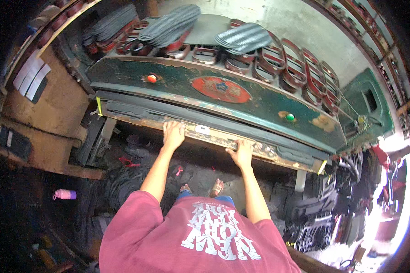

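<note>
From the head camera, the person stands at a long green press machine [259,107] and leans both bare arms forward onto its worn front ledge [214,135]. The left hand [173,133] lies palm down on the ledge, fingers together and reaching over its far edge. The right hand [241,152] rests further right on the same ledge, fingers curled over the edge; whether it grips anything there cannot be told. Between the hands, just beyond them, sits a small white tag [202,129]. On the machine's front panel are a red button [152,78], a red oval plate [221,89] and a green button [289,117]. Above, dark ribbed soles [168,25] lie stacked over red cutting moulds [296,61]. A pink bottle [64,194] lies on the dark floor at left.
</note>
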The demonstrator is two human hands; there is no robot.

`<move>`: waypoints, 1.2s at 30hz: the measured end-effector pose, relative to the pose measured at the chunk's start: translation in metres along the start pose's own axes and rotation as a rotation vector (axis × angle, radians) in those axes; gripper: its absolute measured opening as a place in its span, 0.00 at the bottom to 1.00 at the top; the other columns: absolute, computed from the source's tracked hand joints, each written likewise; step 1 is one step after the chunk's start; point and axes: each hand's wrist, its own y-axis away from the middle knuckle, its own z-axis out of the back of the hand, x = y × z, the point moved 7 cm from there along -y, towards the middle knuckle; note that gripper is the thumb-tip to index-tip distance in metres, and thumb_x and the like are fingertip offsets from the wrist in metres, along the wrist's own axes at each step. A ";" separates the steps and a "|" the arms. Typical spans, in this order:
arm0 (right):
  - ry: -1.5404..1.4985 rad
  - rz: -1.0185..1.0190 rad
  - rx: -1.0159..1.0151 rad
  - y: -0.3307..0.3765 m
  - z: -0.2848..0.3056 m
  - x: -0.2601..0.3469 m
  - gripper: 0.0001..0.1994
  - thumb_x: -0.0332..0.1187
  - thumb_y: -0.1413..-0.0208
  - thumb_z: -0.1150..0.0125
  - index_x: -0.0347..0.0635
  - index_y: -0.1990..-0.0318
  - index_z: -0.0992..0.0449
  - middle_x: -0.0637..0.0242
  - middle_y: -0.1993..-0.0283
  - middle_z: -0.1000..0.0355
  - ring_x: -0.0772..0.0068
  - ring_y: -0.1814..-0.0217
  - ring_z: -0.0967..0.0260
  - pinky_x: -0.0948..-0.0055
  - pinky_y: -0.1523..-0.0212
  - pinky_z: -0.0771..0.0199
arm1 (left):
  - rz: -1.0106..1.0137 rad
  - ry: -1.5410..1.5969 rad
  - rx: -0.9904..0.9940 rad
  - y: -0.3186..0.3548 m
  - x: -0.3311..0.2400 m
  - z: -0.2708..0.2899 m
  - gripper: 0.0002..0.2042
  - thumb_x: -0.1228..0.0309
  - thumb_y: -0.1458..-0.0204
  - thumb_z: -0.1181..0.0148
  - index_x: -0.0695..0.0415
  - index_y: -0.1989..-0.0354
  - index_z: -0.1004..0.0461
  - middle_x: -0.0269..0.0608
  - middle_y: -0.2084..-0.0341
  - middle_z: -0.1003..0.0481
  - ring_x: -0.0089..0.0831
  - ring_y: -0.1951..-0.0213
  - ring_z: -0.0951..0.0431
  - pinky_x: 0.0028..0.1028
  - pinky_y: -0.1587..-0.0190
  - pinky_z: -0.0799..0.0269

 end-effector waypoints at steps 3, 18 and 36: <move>0.053 -0.034 0.056 -0.003 -0.004 -0.003 0.32 0.52 0.56 0.22 0.42 0.47 0.23 0.52 0.44 0.28 0.48 0.36 0.35 0.48 0.33 0.42 | 0.025 -0.033 0.056 -0.006 0.002 -0.004 0.19 0.59 0.35 0.51 0.58 0.53 0.17 0.51 0.53 0.21 0.49 0.45 0.27 0.49 0.35 0.44; 0.151 -0.044 0.124 -0.012 0.004 0.006 0.32 0.53 0.55 0.23 0.43 0.46 0.21 0.48 0.40 0.27 0.47 0.34 0.33 0.50 0.33 0.36 | 0.139 -0.091 0.282 -0.015 0.003 -0.012 0.22 0.55 0.34 0.55 0.55 0.52 0.16 0.53 0.48 0.22 0.53 0.40 0.29 0.54 0.31 0.48; 0.087 0.026 0.513 0.024 0.018 0.031 0.18 0.49 0.48 0.27 0.40 0.69 0.15 0.52 0.64 0.19 0.47 0.61 0.19 0.53 0.57 0.20 | 0.445 0.497 0.317 0.038 0.023 0.013 0.15 0.64 0.36 0.48 0.62 0.57 0.19 0.56 0.57 0.20 0.51 0.54 0.19 0.45 0.48 0.26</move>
